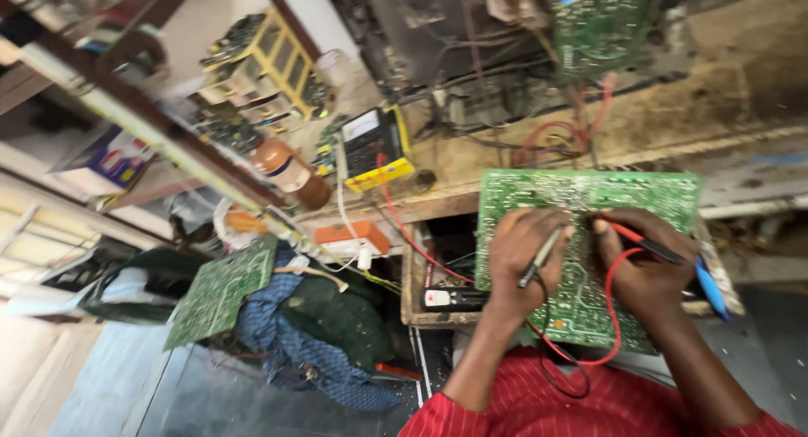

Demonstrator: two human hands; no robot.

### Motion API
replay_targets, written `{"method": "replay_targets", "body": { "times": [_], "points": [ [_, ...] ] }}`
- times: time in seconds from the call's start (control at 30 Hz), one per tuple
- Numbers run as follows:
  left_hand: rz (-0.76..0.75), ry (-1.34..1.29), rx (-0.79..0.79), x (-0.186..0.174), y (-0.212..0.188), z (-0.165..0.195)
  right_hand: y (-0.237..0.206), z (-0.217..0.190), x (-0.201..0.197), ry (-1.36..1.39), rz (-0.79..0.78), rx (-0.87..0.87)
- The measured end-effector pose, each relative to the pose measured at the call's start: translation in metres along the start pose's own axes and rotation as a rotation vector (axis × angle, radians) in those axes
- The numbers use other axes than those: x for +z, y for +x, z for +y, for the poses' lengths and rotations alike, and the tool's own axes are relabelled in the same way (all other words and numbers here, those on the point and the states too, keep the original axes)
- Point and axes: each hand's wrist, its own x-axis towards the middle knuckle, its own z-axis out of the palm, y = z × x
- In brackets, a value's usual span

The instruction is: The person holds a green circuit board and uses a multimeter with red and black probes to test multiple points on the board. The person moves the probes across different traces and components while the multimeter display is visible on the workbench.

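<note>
A large green circuit board (589, 193) lies solder side up in front of me. My left hand (522, 256) rests on it and holds a black probe (539, 260) like a pen, tip pointing up at the board. My right hand (644, 264) holds a red probe (627, 233) with its tip touching the board near the left hand; a blue-handled tool (711, 290) also sticks out of that hand. A red lead (606, 319) loops down from the probe over the board's near edge.
A yellow multimeter (374, 146) lies on the wooden bench at the back, red wire running from it. A second green board (220, 290) leans at the left beside blue cloth (286, 344). An open wooden drawer (417, 281), an orange box (349, 233), a brown bottle (290, 172).
</note>
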Motion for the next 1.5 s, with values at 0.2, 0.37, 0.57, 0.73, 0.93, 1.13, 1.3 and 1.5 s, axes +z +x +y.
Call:
{"method": "replay_targets", "body": {
  "times": [0.2,0.37,0.57,0.73,0.93,1.13,1.3,1.5],
  "points": [
    [-0.003,0.012,-0.034,-0.008,-0.005,-0.001,-0.009,0.011,0.005,-0.024,-0.017,-0.031],
    [0.005,0.004,-0.021,-0.008,-0.005,0.0,-0.013,0.016,0.004,0.027,-0.018,0.006],
    [-0.001,-0.026,-0.029,-0.008,-0.006,0.0,-0.014,0.017,0.002,0.045,-0.033,0.024],
    [-0.003,-0.014,-0.022,-0.008,-0.006,-0.001,-0.012,0.014,0.003,0.02,-0.027,-0.01],
    [0.004,0.004,-0.025,-0.009,-0.005,0.001,-0.007,0.003,0.004,-0.012,-0.017,-0.006],
    [-0.007,-0.003,-0.006,-0.008,-0.003,0.0,-0.003,-0.006,0.006,0.041,0.009,0.015],
    [-0.007,0.009,-0.006,-0.008,-0.002,0.0,-0.001,-0.009,0.005,0.018,-0.002,-0.005],
    [0.001,0.012,-0.003,-0.009,-0.001,0.001,0.0,-0.011,0.005,0.01,-0.008,0.011]
  ]
}}
